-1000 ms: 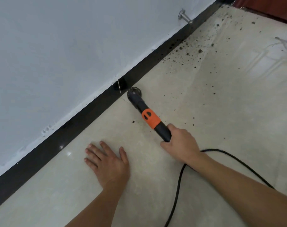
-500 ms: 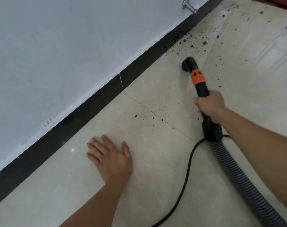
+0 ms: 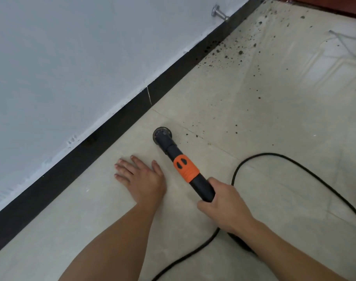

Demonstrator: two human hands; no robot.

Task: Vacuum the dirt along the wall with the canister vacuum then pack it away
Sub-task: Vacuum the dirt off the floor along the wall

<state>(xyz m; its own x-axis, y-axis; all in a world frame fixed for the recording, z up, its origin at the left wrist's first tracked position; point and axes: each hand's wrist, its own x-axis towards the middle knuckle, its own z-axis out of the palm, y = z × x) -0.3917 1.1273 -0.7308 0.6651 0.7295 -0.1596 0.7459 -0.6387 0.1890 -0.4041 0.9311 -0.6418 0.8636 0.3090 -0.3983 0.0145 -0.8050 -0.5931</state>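
Left hand (image 3: 141,180) is down flat, palm on the floor (image 3: 87,224), fingers straight and spread, thumb out to the right. Its bare forearm comes in from the bottom edge. Right hand (image 3: 223,208) sits just beside it, fingers curled tight round the wand (image 3: 201,188), knuckles up, bare forearm reaching in from the lower right.

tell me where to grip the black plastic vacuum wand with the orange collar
Grip the plain black shaft behind the orange collar, coming from above and behind, as the right hand does. It is slim, round and slants down to its round nozzle at the beige tile floor.
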